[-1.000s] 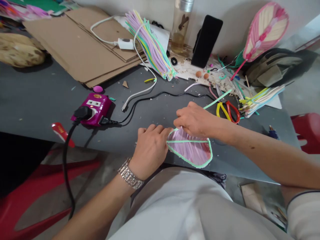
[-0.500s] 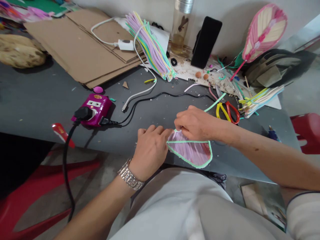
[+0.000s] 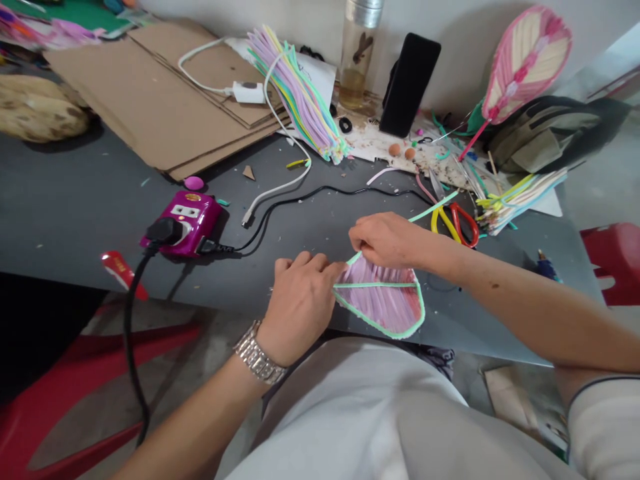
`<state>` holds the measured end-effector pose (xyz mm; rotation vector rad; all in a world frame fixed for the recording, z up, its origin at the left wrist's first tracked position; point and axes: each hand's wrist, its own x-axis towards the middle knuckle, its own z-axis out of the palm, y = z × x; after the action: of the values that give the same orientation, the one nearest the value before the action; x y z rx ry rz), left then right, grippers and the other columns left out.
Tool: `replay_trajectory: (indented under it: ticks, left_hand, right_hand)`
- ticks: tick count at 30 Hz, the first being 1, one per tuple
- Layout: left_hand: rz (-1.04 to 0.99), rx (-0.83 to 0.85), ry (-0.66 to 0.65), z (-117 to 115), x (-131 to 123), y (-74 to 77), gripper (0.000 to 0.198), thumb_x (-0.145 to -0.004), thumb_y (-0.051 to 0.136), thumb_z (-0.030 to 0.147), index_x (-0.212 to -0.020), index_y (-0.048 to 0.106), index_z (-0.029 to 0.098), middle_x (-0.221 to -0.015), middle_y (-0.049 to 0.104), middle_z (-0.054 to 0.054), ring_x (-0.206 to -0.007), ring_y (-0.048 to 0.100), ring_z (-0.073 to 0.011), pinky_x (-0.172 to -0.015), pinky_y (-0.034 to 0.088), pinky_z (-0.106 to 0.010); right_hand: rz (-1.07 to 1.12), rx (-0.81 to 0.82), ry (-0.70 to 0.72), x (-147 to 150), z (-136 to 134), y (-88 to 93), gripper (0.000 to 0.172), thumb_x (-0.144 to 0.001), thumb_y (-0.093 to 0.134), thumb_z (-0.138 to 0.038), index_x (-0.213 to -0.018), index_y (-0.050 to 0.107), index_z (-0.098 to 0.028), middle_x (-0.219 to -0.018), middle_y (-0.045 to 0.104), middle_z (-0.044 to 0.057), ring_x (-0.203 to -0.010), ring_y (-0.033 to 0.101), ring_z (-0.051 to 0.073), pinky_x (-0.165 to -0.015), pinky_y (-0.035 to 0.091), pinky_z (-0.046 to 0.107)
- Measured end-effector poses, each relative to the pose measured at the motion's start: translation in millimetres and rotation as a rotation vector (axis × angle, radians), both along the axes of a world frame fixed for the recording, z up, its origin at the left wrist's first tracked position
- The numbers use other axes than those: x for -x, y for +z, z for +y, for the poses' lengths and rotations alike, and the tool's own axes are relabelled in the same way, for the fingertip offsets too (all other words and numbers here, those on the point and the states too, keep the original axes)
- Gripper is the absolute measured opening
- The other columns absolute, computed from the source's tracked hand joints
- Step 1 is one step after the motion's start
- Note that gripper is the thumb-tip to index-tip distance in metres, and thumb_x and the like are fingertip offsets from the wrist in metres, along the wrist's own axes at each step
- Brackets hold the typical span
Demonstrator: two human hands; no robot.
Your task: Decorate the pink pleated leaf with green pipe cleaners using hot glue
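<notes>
A purple petal shape [image 3: 383, 308], edged in mint-green pipe cleaner and split by a midline strip, lies at the table's front edge. My left hand [image 3: 305, 293] is closed on its narrow left tip, thumb underneath and hidden. Above the petal's upper edge, my right hand [image 3: 383, 239] pinches a mint-green pipe cleaner [image 3: 434, 205], whose free end sticks out to the upper right. A short stretch of that strip shows between the two hands. Just beyond the right forearm lie pliers [image 3: 455, 223] with one yellow and one red handle.
A purple power socket [image 3: 187, 223] with a black cable stands left. Behind are cardboard sheets [image 3: 150, 100], a bundle of pipe cleaners [image 3: 300, 93], a bottle [image 3: 357, 60], a phone [image 3: 410, 83] and a pink leaf-shaped piece [image 3: 530, 60]. A red utility knife [image 3: 123, 272] lies by the front edge.
My right hand has shifted slightly up from the petal, uncovering more of its upper half and a stretch of green pipe cleaner. My left hand keeps its place on the tip.
</notes>
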<state>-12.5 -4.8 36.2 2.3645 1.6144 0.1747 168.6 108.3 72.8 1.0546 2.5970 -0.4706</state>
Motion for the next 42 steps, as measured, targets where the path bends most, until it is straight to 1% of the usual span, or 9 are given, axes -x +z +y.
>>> replay_trajectory:
  ticks: [5,11,18,23,26,28,34,38,42]
  left_hand:
    - [0.012,-0.002,-0.003,0.4,-1.0,0.1,0.037,-0.09,0.05,0.009,-0.115,0.07,0.027,-0.094,0.068,-0.006,-0.09,0.056,-0.0265,-0.072,0.028,-0.04]
    - [0.021,0.006,-0.009,0.8,-1.7,4.0,0.032,-0.09,0.05,0.01,-0.11,0.07,0.025,-0.094,0.068,-0.006,-0.09,0.057,-0.0264,-0.072,0.029,-0.04]
    - [0.03,0.039,-0.009,1.6,-2.2,7.0,0.035,-0.09,0.05,0.011,-0.116,0.069,0.026,-0.097,0.07,-0.008,-0.091,0.058,-0.0278,-0.073,0.031,-0.04]
    - [0.047,0.038,-0.023,2.4,-2.5,7.4,0.035,-0.089,0.05,0.011,-0.114,0.069,0.025,-0.096,0.07,-0.007,-0.092,0.058,-0.0284,-0.073,0.031,-0.04]
    - [0.062,0.034,-0.031,4.4,-3.1,9.4,0.039,-0.088,0.05,0.008,-0.12,0.066,0.024,-0.098,0.07,-0.007,-0.093,0.059,-0.0283,-0.071,0.029,-0.039]
    - [0.074,0.041,-0.041,6.4,-3.6,11.3,0.041,-0.087,0.05,0.008,-0.122,0.064,0.025,-0.097,0.07,-0.007,-0.092,0.059,-0.0282,-0.071,0.027,-0.038]
    - [0.121,0.06,-0.091,11.7,-5.0,14.6,0.037,-0.089,0.045,0.008,-0.113,0.067,0.024,-0.091,0.07,-0.008,-0.086,0.058,-0.0282,-0.069,0.025,-0.038]
    - [0.11,0.036,-0.106,12.8,-5.2,13.5,0.038,-0.089,0.046,0.008,-0.116,0.068,0.024,-0.089,0.069,-0.008,-0.085,0.059,-0.0269,-0.07,0.026,-0.038]
    - [0.099,0.026,-0.112,13.1,-5.8,12.3,0.037,-0.088,0.048,0.008,-0.116,0.068,0.024,-0.087,0.07,-0.008,-0.085,0.059,-0.0265,-0.071,0.027,-0.037]
  right_hand:
    - [0.058,0.077,-0.099,-1.2,10.1,-6.3,0.015,-0.077,0.059,-0.016,-0.083,0.072,-0.019,-0.088,0.074,0.004,-0.077,0.06,0.017,-0.065,0.032,0.027]
    - [-0.02,0.151,-0.184,7.2,13.9,1.5,0.01,-0.072,0.063,-0.014,-0.075,0.071,-0.019,-0.082,0.074,0.004,-0.073,0.062,0.016,-0.061,0.035,0.026]
    - [-0.104,0.144,-0.163,21.4,13.7,8.1,0.015,-0.069,0.062,-0.009,-0.077,0.072,-0.018,-0.081,0.074,0.007,-0.072,0.062,0.018,-0.059,0.035,0.028]
    - [-0.168,0.128,-0.165,29.6,13.9,9.7,0.021,-0.07,0.064,-0.011,-0.088,0.074,-0.017,-0.086,0.074,0.01,-0.076,0.064,0.021,-0.059,0.036,0.029]
    - [-0.183,0.119,-0.154,31.5,14.0,9.5,0.025,-0.07,0.066,-0.012,-0.093,0.074,-0.017,-0.089,0.075,0.01,-0.079,0.066,0.022,-0.06,0.037,0.029]
    - [-0.19,0.115,-0.15,31.9,13.4,9.9,0.026,-0.07,0.066,-0.013,-0.095,0.075,-0.017,-0.091,0.075,0.011,-0.082,0.066,0.022,-0.06,0.037,0.028]
    - [-0.195,0.092,-0.14,33.2,8.1,14.9,0.028,-0.072,0.065,-0.012,-0.097,0.075,-0.017,-0.098,0.076,0.012,-0.088,0.067,0.024,-0.061,0.038,0.03]
    - [-0.185,0.104,-0.124,28.9,8.8,17.9,0.025,-0.072,0.064,-0.011,-0.093,0.076,-0.017,-0.097,0.076,0.011,-0.084,0.066,0.023,-0.06,0.036,0.03]
    - [-0.124,0.131,-0.093,14.2,13.2,23.8,0.025,-0.073,0.06,-0.008,-0.089,0.075,-0.02,-0.092,0.076,0.006,-0.078,0.063,0.018,-0.061,0.033,0.029]
